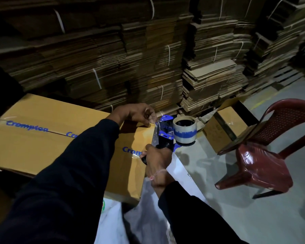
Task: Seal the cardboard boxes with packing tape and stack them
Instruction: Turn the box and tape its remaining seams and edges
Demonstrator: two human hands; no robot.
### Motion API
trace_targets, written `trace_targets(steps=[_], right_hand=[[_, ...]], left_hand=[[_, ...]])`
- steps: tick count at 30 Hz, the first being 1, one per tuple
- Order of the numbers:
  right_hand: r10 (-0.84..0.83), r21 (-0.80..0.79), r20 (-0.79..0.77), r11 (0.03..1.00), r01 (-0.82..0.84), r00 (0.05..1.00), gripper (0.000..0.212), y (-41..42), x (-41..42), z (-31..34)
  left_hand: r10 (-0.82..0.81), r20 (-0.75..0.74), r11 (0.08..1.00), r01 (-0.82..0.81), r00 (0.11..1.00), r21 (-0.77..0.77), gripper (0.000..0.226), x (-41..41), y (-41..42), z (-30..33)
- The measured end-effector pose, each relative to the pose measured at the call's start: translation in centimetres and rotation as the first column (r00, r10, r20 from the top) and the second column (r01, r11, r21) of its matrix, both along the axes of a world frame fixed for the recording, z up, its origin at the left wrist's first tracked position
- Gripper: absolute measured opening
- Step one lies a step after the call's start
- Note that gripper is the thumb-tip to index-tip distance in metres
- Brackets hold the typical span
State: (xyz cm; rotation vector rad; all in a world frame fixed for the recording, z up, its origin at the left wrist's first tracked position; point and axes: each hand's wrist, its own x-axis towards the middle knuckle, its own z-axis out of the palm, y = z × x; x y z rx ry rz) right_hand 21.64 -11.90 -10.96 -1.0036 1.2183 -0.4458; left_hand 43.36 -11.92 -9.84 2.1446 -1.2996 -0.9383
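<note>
Your right hand (158,160) grips the handle of the tape dispenser (173,133), which sits at the right edge of the closed cardboard box (33,143) (blue printed tape already runs along its top seam). Your left hand (139,114) pinches what looks like the loose tape end at the far right corner, though blur makes that hard to confirm. Press that end flat against the cardboard before you pull, keep the dispenser square to the edge, and draw it toward you with steady tension so the strip lies without wrinkles. A second, open box (224,131) waits on the floor to the right, near the red plastic chair (264,155).
</note>
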Motion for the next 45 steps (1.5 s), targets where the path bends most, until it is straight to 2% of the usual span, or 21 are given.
trace_targets(steps=[4, 6, 7, 9, 11, 15, 17, 21, 23, 25, 29, 33, 36, 40, 43, 45], right_hand=[[0.006, 0.019, 0.001, 1.0, -0.006, 1.0, 0.025, -0.2, -0.2, 0.3], [0.024, 0.012, -0.013, 1.0, -0.024, 1.0, 0.011, 0.0, -0.2, 0.1], [0.027, 0.006, -0.026, 1.0, -0.027, 0.999, 0.009, 0.1, -0.2, 0.1], [0.025, -0.014, -0.066, 1.0, -0.025, 0.998, 0.024, 0.1, -0.1, -0.1], [0.005, -0.049, -0.083, 0.999, -0.009, 0.997, 0.03, 0.0, -0.1, 0.0], [-0.036, -0.059, -0.058, 0.998, 0.032, 0.998, 0.034, -0.2, -0.7, 0.1], [-0.035, -0.039, -0.035, 0.999, 0.034, 0.999, 0.037, -0.1, -0.9, 0.2], [-0.02, -0.043, -0.027, 0.999, 0.019, 0.999, 0.035, 0.1, -1.0, 0.2], [-0.003, -0.04, -0.027, 0.999, 0.002, 1.0, 0.04, 0.1, -1.0, -0.3], [0.003, -0.011, -0.015, 1.0, -0.003, 1.0, 0.041, -0.1, -0.9, -0.5], [0.003, 0.101, 0.085, 0.995, -0.012, 0.996, 0.027, -0.3, -1.3, 0.0], [0.033, 0.227, 0.106, 0.972, -0.057, 0.994, 0.03, -1.3, -1.5, 0.4], [0.018, 0.219, 0.089, 0.975, -0.037, 0.996, 0.022, -1.6, -1.6, 0.7], [-0.003, 0.24, 0.087, 0.971, -0.018, 0.996, 0.03, -0.9, -1.7, 0.5], [-0.013, 0.254, 0.099, 0.967, -0.012, 0.995, 0.031, -0.4, -1.9, 0.3], [-0.02, 0.244, 0.11, 0.97, -0.007, 0.994, 0.02, -0.2, -2.0, 0.2]], left_hand=[[-0.011, 0.091, 0.999, 0.015, 0.996, -0.038, 0.021, -0.6, 1.9, 0.4], [-0.007, 0.176, 0.999, 0.016, 0.984, -0.05, 0.018, -1.3, 2.8, 0.6], [-0.008, 0.209, 0.997, 0.024, 0.978, -0.075, 0.018, -1.9, 3.4, 0.6], [0.002, 0.239, 0.987, 0.037, 0.971, -0.158, 0.029, -3.1, 4.9, -0.3], [0.033, 0.267, 0.967, 0.036, 0.963, -0.251, 0.04, -4.3, 6.2, -1.6], [0.08, 0.398, 0.94, 0.064, 0.914, -0.336, 0.043, -5.6, 6.7, -3.3], [0.14, 0.346, 0.943, -0.018, 0.928, -0.333, 0.045, -5.8, 6.4, -2.8], [0.36, 0.074, 0.886, -0.316, 0.93, -0.338, 0.043, -5.8, 5.2, -2.2], [0.383, 0.003, 0.858, -0.355, 0.924, -0.372, 0.034, -5.7, 4.5, -2.8], [0.37, -0.004, 0.855, -0.342, 0.929, -0.389, 0.023, -5.6, 4.1, -3.5], [0.306, 0.125, 0.905, -0.247, 0.944, -0.346, 0.016, -5.2, 4.2, -4.0], [0.265, 0.274, 0.943, -0.189, 0.925, -0.275, 0.027, -5.2, 4.1, -3.9], [0.286, 0.4, 0.952, -0.21, 0.871, -0.224, 0.027, -5.8, 3.8, -4.3], [0.37, 0.536, 0.928, -0.269, 0.759, -0.259, 0.031, -7.5, 3.8, -5.2], [0.403, 0.569, 0.913, -0.274, 0.717, -0.301, 0.033, -8.2, 4.1, -5.7], [0.4, 0.566, 0.915, -0.278, 0.72, -0.292, 0.034, -8.1, 4.0, -5.9]])
